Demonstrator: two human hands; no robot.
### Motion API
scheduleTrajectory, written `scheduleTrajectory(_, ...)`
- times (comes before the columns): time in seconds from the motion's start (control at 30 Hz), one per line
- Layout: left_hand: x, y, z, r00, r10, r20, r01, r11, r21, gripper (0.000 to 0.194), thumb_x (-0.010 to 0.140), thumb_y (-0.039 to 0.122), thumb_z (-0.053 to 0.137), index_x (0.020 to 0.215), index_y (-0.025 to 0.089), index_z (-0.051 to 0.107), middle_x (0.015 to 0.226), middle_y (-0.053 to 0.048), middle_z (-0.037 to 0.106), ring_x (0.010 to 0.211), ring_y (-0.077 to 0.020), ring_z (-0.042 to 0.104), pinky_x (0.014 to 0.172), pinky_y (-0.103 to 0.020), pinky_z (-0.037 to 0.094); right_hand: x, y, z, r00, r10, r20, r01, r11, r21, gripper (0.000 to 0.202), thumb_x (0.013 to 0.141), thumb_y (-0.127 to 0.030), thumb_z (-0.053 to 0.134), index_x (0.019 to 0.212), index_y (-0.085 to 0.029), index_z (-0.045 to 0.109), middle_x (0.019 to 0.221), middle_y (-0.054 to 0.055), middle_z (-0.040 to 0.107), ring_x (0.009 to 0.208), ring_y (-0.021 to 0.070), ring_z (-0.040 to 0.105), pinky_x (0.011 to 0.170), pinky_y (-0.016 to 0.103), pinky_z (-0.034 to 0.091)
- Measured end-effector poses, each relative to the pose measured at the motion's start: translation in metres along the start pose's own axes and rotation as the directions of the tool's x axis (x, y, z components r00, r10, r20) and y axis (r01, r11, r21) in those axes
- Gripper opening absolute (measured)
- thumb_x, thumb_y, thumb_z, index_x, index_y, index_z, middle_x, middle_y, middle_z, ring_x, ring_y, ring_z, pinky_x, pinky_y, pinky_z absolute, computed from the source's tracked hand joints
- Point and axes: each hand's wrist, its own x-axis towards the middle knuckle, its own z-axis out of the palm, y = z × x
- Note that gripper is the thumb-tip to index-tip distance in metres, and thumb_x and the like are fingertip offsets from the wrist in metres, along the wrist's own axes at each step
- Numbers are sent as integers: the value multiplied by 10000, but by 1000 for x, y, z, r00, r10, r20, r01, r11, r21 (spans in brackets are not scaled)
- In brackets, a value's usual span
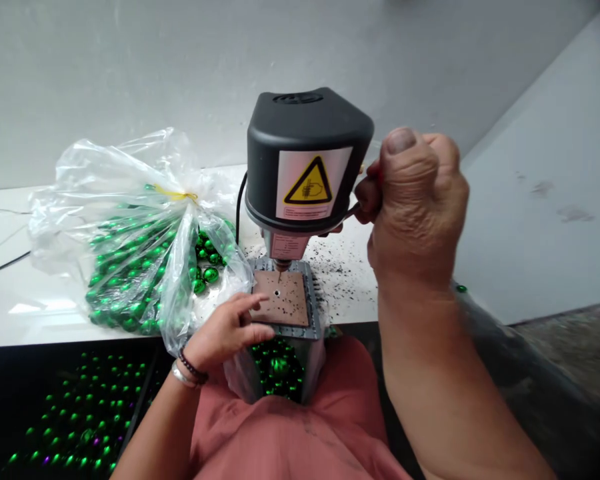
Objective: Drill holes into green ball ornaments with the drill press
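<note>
A black drill press head (310, 133) with a yellow warning label stands at the centre. My right hand (420, 193) is closed round its lever (353, 211). Below the head, a thin drill bit (280, 275) points down at a brown board (293, 307) with a small hole, on the grey metal base. My left hand (240, 323) reaches over the board's left edge, thumb and fingers apart, with nothing between them. A green ball (280, 365) lies among many others in a plastic bag just below the base, at my lap.
A clear plastic bag (125, 247) of shiny green balls, tied with yellow, sits left on the white table (10, 293). Dark shavings surround the base. More green balls fill a dark container at lower left. A wall stands behind.
</note>
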Motion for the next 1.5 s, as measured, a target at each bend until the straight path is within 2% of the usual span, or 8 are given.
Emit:
scheduleTrajectory(0.2,35,-42,-39,800,-39,-598,325,867,379,354,809,292,458,1076,140,634,1093,-147,620,1099,-274,513,978,-400,359,0,1,0,1000,-2,-15,2,999,45,293,771,-427,534,668,-190,396,564,-59,365,445,31,355,388,209,264)
scheduleTrajectory(0.47,53,-79,-27,866,-99,-491,404,716,569,445,791,213,456,1219,105,510,1125,-191,596,1043,-291,553,910,-401,399,-1,4,-4,1000,-21,-1,21,999,-25,317,778,-490,487,710,-191,406,590,-61,337,489,17,368,438,168,302)
scheduleTrajectory(0.57,48,-70,-29,808,-129,-575,380,859,342,418,772,265,510,1172,144,527,1102,-152,605,1034,-268,555,883,-374,419,-2,4,-5,1000,-15,4,15,999,-43,316,784,-493,478,730,-190,406,600,-58,349,498,13,366,452,159,315)
scheduleTrajectory(0.67,35,-47,-34,790,-334,-514,248,941,-230,459,729,370,569,1132,157,513,878,-75,631,785,-202,612,689,-314,472,-2,4,-5,1000,2,10,-2,999,-48,309,785,-493,479,751,-193,410,608,-54,353,504,21,364,440,159,306)
scheduleTrajectory(0.77,20,-20,-33,884,-392,-254,82,666,-741,412,668,320,637,1037,164,541,857,-39,613,681,-132,602,575,-226,447,-3,3,-4,1000,2,1,-2,999,-49,304,789,-488,478,763,-193,411,607,-53,359,513,25,357,458,166,315)
scheduleTrajectory(0.9,11,1,-19,925,-374,-68,116,449,-886,451,604,214,690,1037,161,578,849,-42,623,736,-151,624,567,-199,446,-5,1,-4,1000,10,6,-9,999,-41,292,799,-474,475,763,-192,408,590,-59,366,503,24,353,474,173,313)
scheduleTrajectory(1.2,30,2,14,958,-227,-177,153,921,-358,431,680,346,663,1072,179,597,918,-26,654,774,-126,586,683,-232,453,-2,-3,-6,998,49,31,-46,994,-96,315,799,-504,463,744,-204,387,558,-66,342,493,36,329,502,191,326)
scheduleTrajectory(1.5,42,14,21,967,-186,-174,206,973,103,394,728,335,564,1086,173,602,970,-46,686,900,-203,613,816,-321,457,24,4,-1,999,29,45,-22,987,-160,343,809,-490,456,645,-212,340,556,-53,332,531,73,347,557,222,346)
